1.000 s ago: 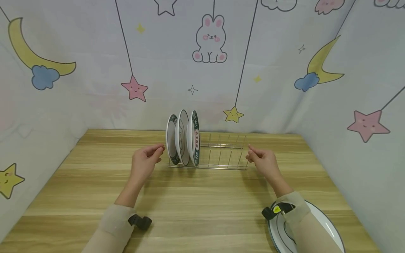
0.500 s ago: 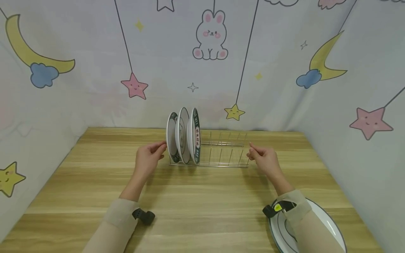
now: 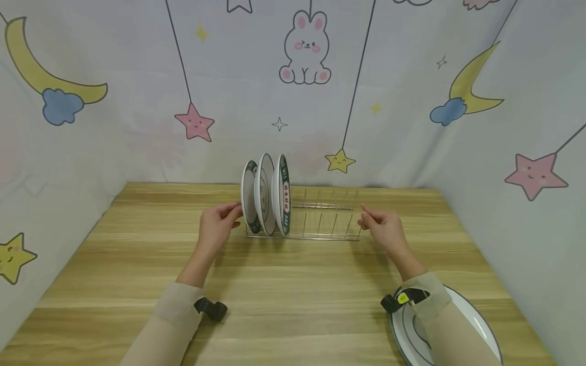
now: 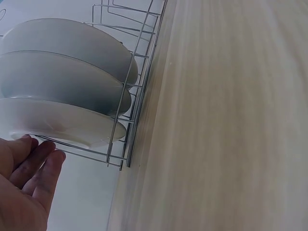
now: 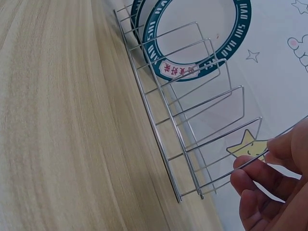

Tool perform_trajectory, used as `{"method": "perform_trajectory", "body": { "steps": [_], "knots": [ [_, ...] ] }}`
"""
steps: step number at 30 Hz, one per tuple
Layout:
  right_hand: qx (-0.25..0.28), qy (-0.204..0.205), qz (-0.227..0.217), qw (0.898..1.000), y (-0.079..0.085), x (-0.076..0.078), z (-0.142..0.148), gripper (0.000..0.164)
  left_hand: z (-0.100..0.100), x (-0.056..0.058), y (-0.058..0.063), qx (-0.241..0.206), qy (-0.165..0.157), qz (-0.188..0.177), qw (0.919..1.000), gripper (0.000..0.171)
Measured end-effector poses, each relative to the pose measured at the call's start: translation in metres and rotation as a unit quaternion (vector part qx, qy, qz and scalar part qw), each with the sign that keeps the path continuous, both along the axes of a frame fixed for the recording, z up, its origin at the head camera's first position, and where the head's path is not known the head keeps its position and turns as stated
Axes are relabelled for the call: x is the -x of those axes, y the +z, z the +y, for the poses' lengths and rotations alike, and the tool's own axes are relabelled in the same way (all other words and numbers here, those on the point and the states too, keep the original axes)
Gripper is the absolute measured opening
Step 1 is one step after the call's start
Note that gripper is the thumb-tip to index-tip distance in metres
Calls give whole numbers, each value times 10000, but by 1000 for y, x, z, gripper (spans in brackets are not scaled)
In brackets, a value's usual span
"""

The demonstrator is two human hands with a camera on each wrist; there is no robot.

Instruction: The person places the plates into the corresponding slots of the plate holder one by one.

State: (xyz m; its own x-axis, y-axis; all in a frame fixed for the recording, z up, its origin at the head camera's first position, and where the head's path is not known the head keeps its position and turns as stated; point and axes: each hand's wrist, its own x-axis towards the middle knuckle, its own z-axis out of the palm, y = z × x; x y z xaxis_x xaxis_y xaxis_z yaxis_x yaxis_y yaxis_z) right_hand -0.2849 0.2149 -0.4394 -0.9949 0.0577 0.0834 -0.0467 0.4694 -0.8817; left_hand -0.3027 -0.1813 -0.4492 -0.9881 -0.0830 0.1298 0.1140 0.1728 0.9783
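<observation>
A metal wire dish rack stands on the wooden table. Three plates lean upright in its left part: a smaller one at the end, a middle one, and one with a green lettered rim. My left hand pinches the rack's left end wire, its fingertips right beside the outermost plate's back. At the opposite end, my right hand pinches the end wire between thumb and fingers; the right wrist view shows this grip closely. The rack's right-hand slots hold no plates.
A large white plate with a dark rim line lies flat at the table's front right, partly hidden under the right forearm. Behind the table hangs a pale cloth printed with stars, moons and a rabbit; it also closes in both sides.
The left hand has shifted slightly right, up to the rack's end and the outermost plate. The right hand keeps its place at the rack's right end. The view has tilted slightly down.
</observation>
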Motion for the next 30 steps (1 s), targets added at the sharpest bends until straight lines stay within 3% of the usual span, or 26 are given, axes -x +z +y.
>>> {"method": "perform_trajectory", "body": {
  "steps": [13,24,30],
  "knots": [
    [-18,51,-121,9999,0,1,1,38,3,3,-1,-153,81,-101,9998,24],
    [1,175,-70,9998,1,-1,6,40,2,1,-1,-214,-30,-81,9997,22],
    [-133,219,125,9996,8,-10,11,42,3,1,0,-188,3,-87,9998,22]
  ]
}}
